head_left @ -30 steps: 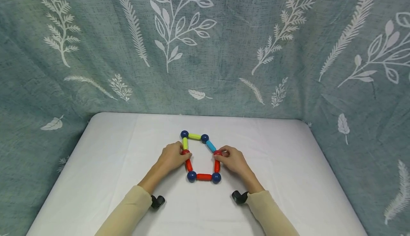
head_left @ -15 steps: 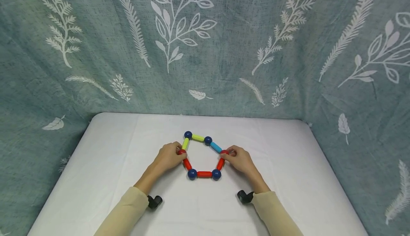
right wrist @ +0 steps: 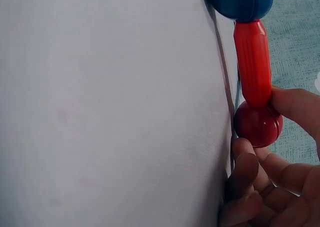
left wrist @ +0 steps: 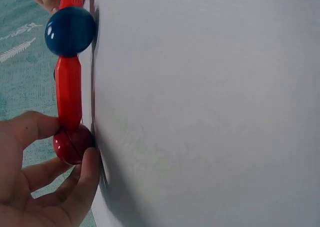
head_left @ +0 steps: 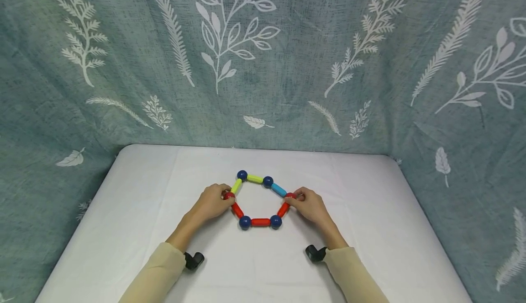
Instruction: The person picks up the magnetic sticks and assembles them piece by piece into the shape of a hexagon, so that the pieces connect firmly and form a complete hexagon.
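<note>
A six-sided ring of rods and balls lies on the white table. My left hand (head_left: 212, 201) pinches the red ball (left wrist: 73, 144) at the ring's left corner between thumb and fingers. At the opposite corner my right hand (head_left: 309, 204) pinches another red ball (right wrist: 258, 124). Dark blue balls form the other corners, two on the far side and two on the near side. A yellow-green rod (head_left: 255, 179) and a light blue rod (head_left: 279, 190) show on the far side. Along the near side runs a red rod (head_left: 260, 222), with a red rod rising to each hand.
A white cloth covers the table (head_left: 349, 188). Behind it hangs a green-grey curtain (head_left: 287, 65) with white leaf prints. A small black camera (head_left: 194, 261) sits at the left wrist, and a second black camera (head_left: 315, 253) at the right wrist.
Both hands, each holding its red ball, have moved apart, left hand leftward and right hand rightward. The ring has widened from a tall narrow shape into a broader hexagon.
</note>
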Tool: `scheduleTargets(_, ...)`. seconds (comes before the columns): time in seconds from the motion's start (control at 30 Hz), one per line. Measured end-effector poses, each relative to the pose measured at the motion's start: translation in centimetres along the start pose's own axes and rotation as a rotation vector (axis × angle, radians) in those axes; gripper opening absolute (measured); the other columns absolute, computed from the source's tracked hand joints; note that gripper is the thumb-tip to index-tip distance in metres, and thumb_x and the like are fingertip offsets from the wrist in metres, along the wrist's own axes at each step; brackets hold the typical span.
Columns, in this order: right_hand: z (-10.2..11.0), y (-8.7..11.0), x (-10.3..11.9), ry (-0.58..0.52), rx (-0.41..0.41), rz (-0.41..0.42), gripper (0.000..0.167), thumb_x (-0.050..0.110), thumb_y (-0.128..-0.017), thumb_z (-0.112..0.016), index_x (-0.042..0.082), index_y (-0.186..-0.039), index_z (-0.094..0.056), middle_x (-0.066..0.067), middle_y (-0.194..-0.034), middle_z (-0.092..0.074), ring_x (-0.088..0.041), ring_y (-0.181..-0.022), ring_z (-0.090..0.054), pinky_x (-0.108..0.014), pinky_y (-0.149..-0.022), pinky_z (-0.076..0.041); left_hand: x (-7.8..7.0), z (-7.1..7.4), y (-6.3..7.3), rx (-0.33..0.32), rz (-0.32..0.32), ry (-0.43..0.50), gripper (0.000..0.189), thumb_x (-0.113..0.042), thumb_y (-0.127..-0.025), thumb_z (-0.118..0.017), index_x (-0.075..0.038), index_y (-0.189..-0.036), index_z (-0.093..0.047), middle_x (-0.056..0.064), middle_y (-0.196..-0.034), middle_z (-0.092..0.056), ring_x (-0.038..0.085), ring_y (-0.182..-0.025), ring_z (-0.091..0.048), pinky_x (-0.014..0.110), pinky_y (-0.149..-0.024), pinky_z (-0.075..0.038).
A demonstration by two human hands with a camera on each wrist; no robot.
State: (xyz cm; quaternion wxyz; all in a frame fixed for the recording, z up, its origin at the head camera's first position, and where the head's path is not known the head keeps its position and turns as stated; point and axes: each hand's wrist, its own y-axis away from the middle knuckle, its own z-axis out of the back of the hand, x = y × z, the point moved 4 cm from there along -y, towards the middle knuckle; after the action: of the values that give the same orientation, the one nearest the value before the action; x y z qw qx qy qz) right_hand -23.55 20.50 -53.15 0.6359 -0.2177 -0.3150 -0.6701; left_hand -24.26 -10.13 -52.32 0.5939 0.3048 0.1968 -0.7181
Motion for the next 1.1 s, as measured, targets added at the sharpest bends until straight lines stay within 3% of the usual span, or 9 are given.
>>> scheduleTargets(0.3,-0.2,0.2,0.1,0.011,-0.002,-0.004,0.039,0.039,-0.088,-0.077,0.005,-0.104,-0.066,-0.004,-0.080,-0.059,-0.019,-0.068,-0.051,-0.030,-0.058,-0.039,-0.3,-0.3,-0.2,-0.039,-0.013,-0.016,0.048,-0.029,-0.090,-0.076,0.002,-0.125,-0.064,0.010,-0.099,-0.061,0.021,-0.081,-0.053,0.032,-0.066,-0.044)
scheduleTargets(0.6,-0.4,0.3,0.5,0.012,-0.004,0.023,0.035,0.037,-0.088,-0.077,0.006,-0.100,-0.065,-0.003,-0.078,-0.060,-0.018,-0.067,-0.051,-0.030,-0.059,-0.039,-0.5,-0.4,-0.1,-0.035,-0.013,-0.016,0.044,-0.026,-0.090,-0.075,0.002,-0.122,-0.064,0.007,-0.093,-0.059,0.020,-0.079,-0.052,0.031,-0.064,-0.042)
scheduleTargets(1.1,-1.0,-0.4,1.8,0.082,0.073,0.074,0.035,0.038,-0.088,-0.077,0.009,-0.106,-0.066,-0.001,-0.081,-0.060,-0.017,-0.069,-0.053,-0.031,-0.062,-0.042,-0.7,-0.4,-0.3,-0.027,-0.023,-0.016,0.043,-0.026,-0.091,-0.074,0.001,-0.122,-0.064,0.006,-0.092,-0.059,0.020,-0.079,-0.052,0.032,-0.064,-0.043)
